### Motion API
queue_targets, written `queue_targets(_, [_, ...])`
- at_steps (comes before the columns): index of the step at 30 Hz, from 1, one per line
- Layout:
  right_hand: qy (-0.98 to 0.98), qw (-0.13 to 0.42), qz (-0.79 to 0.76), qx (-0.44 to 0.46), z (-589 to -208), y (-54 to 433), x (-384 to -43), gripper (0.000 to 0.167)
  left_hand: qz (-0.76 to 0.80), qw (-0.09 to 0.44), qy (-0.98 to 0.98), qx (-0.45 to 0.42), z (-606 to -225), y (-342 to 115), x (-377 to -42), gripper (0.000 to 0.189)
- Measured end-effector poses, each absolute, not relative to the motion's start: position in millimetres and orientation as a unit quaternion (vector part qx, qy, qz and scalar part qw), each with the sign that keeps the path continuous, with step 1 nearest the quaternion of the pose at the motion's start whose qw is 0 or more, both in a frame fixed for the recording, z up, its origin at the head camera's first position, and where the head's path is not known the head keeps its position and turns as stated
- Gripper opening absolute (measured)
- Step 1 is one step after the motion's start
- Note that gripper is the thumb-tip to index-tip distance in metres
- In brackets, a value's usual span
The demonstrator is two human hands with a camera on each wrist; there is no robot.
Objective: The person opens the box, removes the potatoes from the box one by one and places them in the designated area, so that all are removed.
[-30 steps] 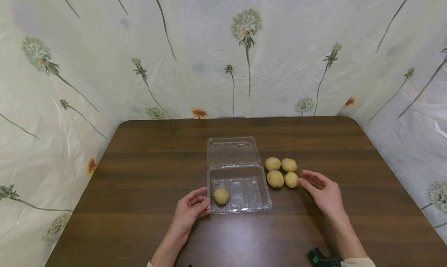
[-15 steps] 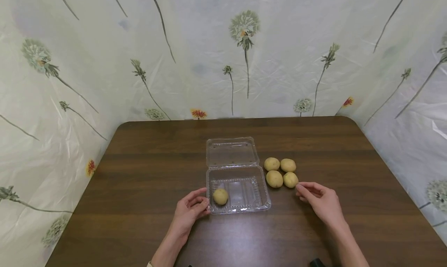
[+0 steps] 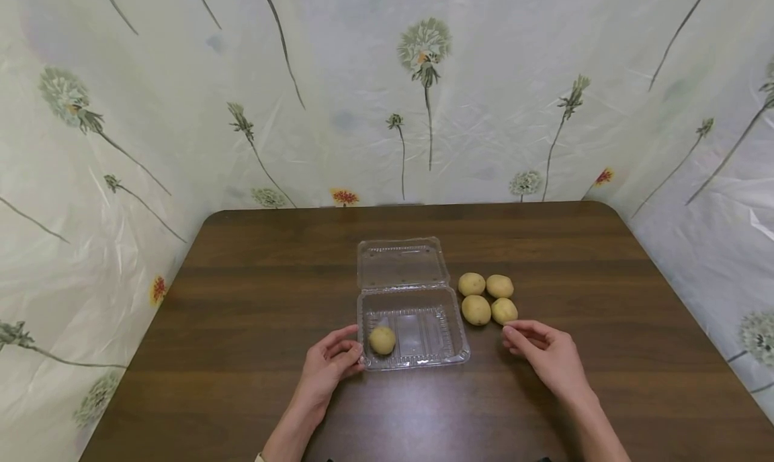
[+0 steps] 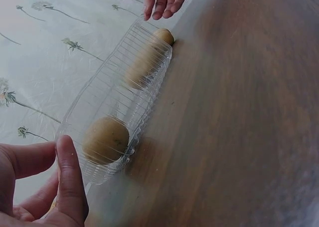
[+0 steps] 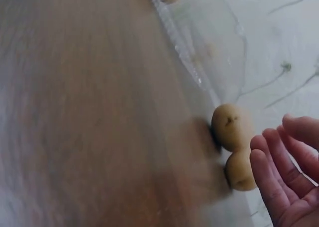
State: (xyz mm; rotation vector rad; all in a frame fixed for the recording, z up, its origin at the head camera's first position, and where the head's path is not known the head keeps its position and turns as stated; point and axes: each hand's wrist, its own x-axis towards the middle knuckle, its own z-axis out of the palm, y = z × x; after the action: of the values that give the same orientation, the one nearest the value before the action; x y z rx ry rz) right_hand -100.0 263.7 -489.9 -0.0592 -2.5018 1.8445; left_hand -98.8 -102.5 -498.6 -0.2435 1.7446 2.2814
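Observation:
A clear plastic clamshell container (image 3: 417, 336) lies on the table with its lid (image 3: 402, 264) folded back. One potato (image 3: 382, 340) sits in its front left corner. My left hand (image 3: 326, 368) pinches the container's left rim between thumb and fingers, which the left wrist view shows close up beside the potato (image 4: 105, 140). To the right of the container, several potatoes (image 3: 476, 310) are bunched together on the tabletop. Just in front of the nearest right potato (image 3: 504, 311) hovers my right hand (image 3: 547, 356), fingers loosely bent and nothing in them. In the right wrist view its fingertips overlap that group.
The dark wood table (image 3: 260, 287) has rounded far corners. A floral curtain (image 3: 338, 113) hangs around its back and sides. A bit of a dark object (image 3: 545, 459) shows at the bottom edge, by the right forearm.
My right hand has shifted left and a little toward me, from the right side of the potatoes to in front of them. My left hand and the container have stayed put.

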Motion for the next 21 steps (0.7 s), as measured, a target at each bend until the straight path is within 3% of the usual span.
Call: queue_targets(21, [-0.814,-0.021,0.578,0.059,-475,229,-90,0.028,0.787,0.130,0.597,-0.082,-498,-103,-98,0.046])
